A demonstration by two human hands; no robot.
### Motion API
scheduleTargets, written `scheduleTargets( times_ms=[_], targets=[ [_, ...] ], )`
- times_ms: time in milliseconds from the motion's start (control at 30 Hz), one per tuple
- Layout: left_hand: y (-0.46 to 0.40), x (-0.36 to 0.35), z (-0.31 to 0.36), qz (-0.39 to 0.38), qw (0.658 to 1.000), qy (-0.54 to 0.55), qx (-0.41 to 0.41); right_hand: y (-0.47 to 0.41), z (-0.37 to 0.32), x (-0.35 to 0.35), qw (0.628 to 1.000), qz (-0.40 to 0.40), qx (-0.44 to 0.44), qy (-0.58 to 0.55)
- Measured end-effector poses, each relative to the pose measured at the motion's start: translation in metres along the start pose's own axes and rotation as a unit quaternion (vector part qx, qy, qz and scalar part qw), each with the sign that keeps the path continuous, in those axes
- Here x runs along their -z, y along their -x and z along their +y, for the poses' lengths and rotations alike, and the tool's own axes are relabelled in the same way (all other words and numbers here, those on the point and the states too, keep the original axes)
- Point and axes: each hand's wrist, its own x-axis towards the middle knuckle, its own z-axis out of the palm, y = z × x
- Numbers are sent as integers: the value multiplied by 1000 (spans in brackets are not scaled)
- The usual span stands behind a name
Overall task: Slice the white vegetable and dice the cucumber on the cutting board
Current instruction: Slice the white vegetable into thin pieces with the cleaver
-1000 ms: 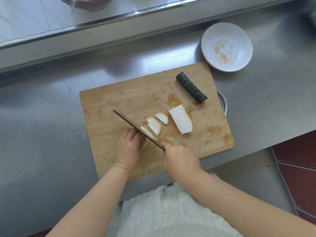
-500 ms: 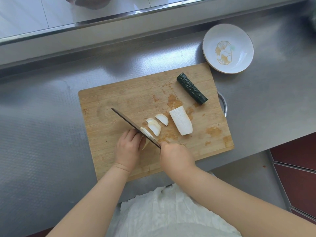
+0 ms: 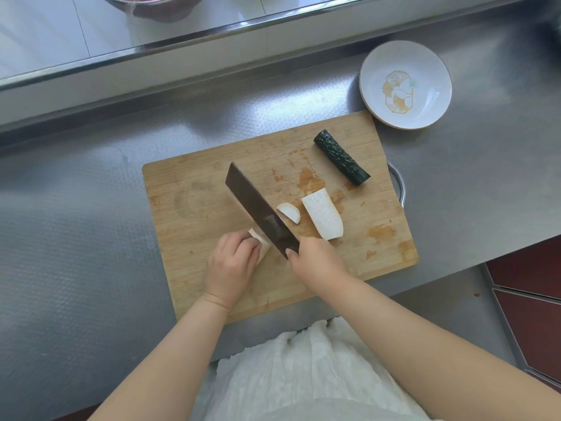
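Observation:
On the wooden cutting board (image 3: 194,208) my left hand (image 3: 230,262) presses down a piece of the white vegetable (image 3: 261,242), mostly hidden under my fingers. My right hand (image 3: 315,259) grips the handle of a dark cleaver (image 3: 258,208), whose broad blade is tilted flat-side up beside the held piece. A cut white slice (image 3: 290,212) lies just right of the blade, partly hidden by it. A larger half of the white vegetable (image 3: 323,218) rests cut face up further right. The dark green cucumber piece (image 3: 341,158) lies at the board's far right corner.
A white plate (image 3: 431,56) with a gold motif sits on the steel counter (image 3: 76,223) behind the board's right corner. A metal handle (image 3: 400,183) sticks out at the board's right edge. A raised steel ledge (image 3: 182,38) runs along the back, with a bowl (image 3: 151,6) beyond it.
The cleaver was edge-down in the white piece; now its blade is tilted so the broad side faces up, covering some of the slices. My left hand stays on the piece.

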Motion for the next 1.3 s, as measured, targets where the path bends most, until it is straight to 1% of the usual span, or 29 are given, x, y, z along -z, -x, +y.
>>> scheduleTargets(
  times_ms=[100, 200, 300, 400, 500, 867, 1033, 1300],
  targets=[
    [-1, 2, 1, -13, 1000, -14, -11, 9, 3, 0, 998, 32, 28, 39],
    [-3, 2, 1, -28, 999, -21, -1, 24, 4, -7, 992, 62, 60, 96],
    [-2, 2, 1, -42, 999, -13, 12, 38, 1, -12, 985, 71, 76, 138],
    [1, 1, 1, -32, 999, -15, 15, 44, -2, -12, 982, 70, 73, 158],
    [3, 0, 1, -23, 1000, -9, 16, 43, -5, -11, 982, 63, 72, 161],
    [4, -1, 3, -32, 998, 14, 45, 37, -12, -12, 988, 47, 45, 143],
    [4, -2, 3, -29, 999, 8, 39, 27, -20, -12, 989, 31, 34, 137],
    [3, -2, 4, -10, 999, 10, 29, 15, -15, -18, 993, 19, 15, 115]
  ],
)
